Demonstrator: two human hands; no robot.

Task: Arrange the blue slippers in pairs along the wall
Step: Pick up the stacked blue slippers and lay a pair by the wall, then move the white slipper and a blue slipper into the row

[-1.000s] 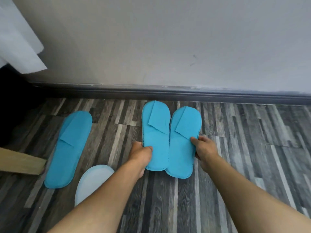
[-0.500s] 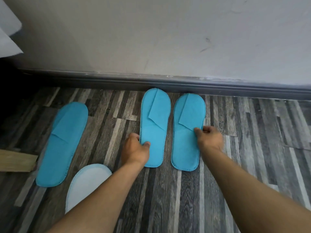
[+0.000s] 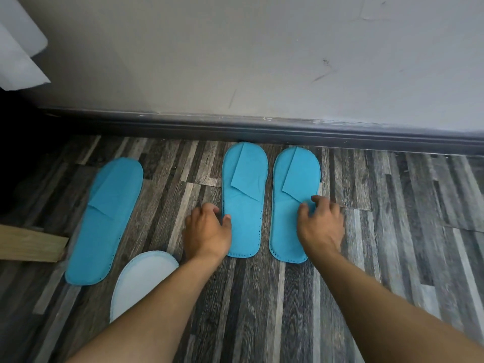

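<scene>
I have a pair of blue slippers lying flat with their toes at the skirting, which is my landmark for everything here. The left slipper almost touches the skirting with its toe; the right slipper lies parallel just beside it, a narrow strip of floor between them, its toe a shade further from the skirting. I read that as a pair set square to the wall, heels toward me.

My left hand sits at the outer edge of the left slipper, thumb on the blue fabric, fingers curled on the floor beside it; it is not clamped on anything, more a loose steadying touch. My right hand lies with fingers spread on the right slipper's outer edge, pressing rather than gripping, likely to nudge it straight.

A third slipper lies well apart to the left, slanted and further from the skirting, so in my judgement it is not yet placed. A pale slipper lies nearest me, partly under my left forearm.
</scene>
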